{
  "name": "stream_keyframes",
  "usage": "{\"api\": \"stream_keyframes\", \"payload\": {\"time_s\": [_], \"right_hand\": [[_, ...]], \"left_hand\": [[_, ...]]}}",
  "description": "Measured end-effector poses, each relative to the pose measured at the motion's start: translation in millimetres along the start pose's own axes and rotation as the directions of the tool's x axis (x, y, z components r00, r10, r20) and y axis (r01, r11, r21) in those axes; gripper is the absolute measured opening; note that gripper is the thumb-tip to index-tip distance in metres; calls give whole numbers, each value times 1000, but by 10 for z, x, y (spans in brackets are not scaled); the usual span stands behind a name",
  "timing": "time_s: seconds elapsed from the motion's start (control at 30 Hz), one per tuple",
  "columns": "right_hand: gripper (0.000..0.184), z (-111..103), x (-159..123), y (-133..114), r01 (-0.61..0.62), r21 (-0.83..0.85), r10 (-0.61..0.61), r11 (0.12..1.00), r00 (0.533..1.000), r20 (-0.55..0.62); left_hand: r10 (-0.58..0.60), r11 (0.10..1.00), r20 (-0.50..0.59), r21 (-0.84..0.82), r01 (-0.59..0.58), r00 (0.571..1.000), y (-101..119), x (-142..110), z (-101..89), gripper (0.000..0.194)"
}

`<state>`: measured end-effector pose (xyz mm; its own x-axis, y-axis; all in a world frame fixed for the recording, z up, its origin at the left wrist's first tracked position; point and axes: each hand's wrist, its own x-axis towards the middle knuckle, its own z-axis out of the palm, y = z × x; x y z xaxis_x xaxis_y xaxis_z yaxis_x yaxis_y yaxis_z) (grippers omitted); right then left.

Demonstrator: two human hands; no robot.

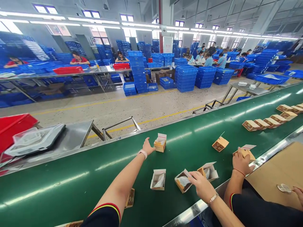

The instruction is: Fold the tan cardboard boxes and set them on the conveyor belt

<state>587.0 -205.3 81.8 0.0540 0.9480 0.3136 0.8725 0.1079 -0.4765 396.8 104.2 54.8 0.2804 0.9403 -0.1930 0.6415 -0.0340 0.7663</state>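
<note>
Green conveyor belt (47, 192), open cartons (158, 179)

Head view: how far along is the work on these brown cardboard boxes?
Looks done: the closed boxes lined up at the far right. In hand: the right hand on an open box lined with white paper. Left: another open box, untouched; the left hand is beside a third.

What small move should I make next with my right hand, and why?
I'd probably turn the skewed open cardboard box square on the green conveyor belt with your right hand. That hand is already touching it, and the box sits at an angle, while the open box just to its left lies straighter.
</note>
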Motion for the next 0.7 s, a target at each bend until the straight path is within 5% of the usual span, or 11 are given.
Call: {"api": "stream_keyframes", "payload": {"time_s": [0.1,0.2,0.3,0.37,0.47,0.57,0.7], "right_hand": [[43,66,-388,-113,-101,47,109,994,972,-210],[39,398,-721,-207,-323,153,357,934,852,-382],[77,777,-771,-116,-518,295,596,803,715,-365],[92,905,-636,38,-557,366,661,746,686,-303],[81,882,-375,259,-544,439,668,715,718,-198],[66,789,-316,333,-473,517,592,714,802,-84],[69,815,-593,237,-360,551,466,753,882,-61]], "left_hand": [[177,974,92,126,-187,980,212,9,-12,79],[244,929,147,247,-274,959,482,-24,-12,69],[281,943,65,168,-288,958,757,-192,-52,61],[342,939,-6,34,-342,940,863,-467,-98,53],[437,885,-19,-170,-434,899,753,-1159,-112,39],[466,865,111,-265,-426,878,321,-1940,45,23],[458,872,219,-296,-389,861,-260,-2442,453,43]]}}
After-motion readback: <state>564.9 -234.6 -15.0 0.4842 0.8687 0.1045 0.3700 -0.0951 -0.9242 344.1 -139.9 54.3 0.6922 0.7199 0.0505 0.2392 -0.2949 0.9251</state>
